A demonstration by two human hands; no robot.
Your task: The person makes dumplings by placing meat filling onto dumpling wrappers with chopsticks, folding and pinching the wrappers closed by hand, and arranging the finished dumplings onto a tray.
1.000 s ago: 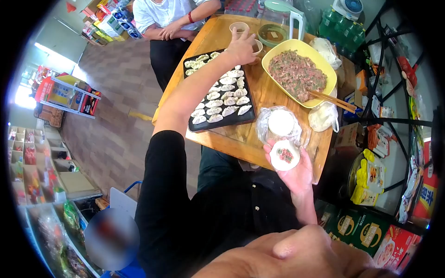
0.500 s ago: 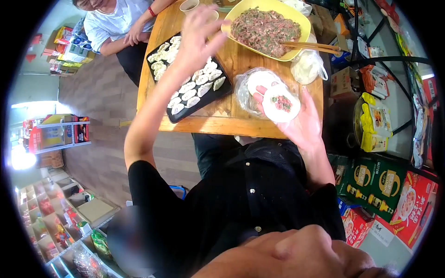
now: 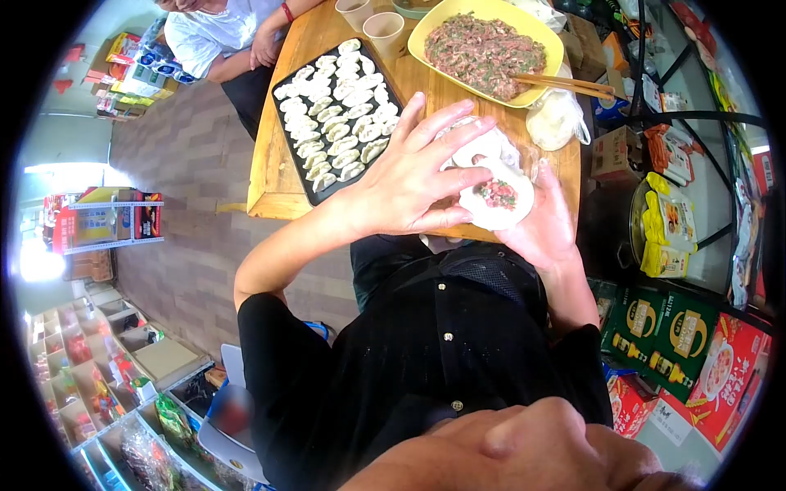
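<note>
A round dumpling wrapper [image 3: 516, 214] with a dab of meat filling [image 3: 496, 194] in its middle lies on my right hand [image 3: 547, 221], palm up, thumb along its right side. From the left comes my left hand [image 3: 413, 176], its fingers spread and its back towards me. Its thumb and a fingertip are at the wrapper's left edge; I cannot tell whether they press on it. Behind the hands is a stack of wrappers [image 3: 483, 147] in clear plastic, partly covered by my fingers. Rows of folded dumplings [image 3: 344, 123] fill a black tray [image 3: 304, 182] to the left.
A yellow bowl [image 3: 416, 45] of minced filling with chopsticks [image 3: 565, 85] stands at the back of the wooden table [image 3: 266, 176]. Beside it sit a white plastic bag [image 3: 557, 123] and paper cups [image 3: 383, 33]. Another person [image 3: 225, 41] sits beyond the table's left side. Packaged goods crowd the right.
My left hand has come down from beside the bowl to the filled wrapper. My right hand still holds the wrapper. The view has shifted slightly, and more of the tray shows.
</note>
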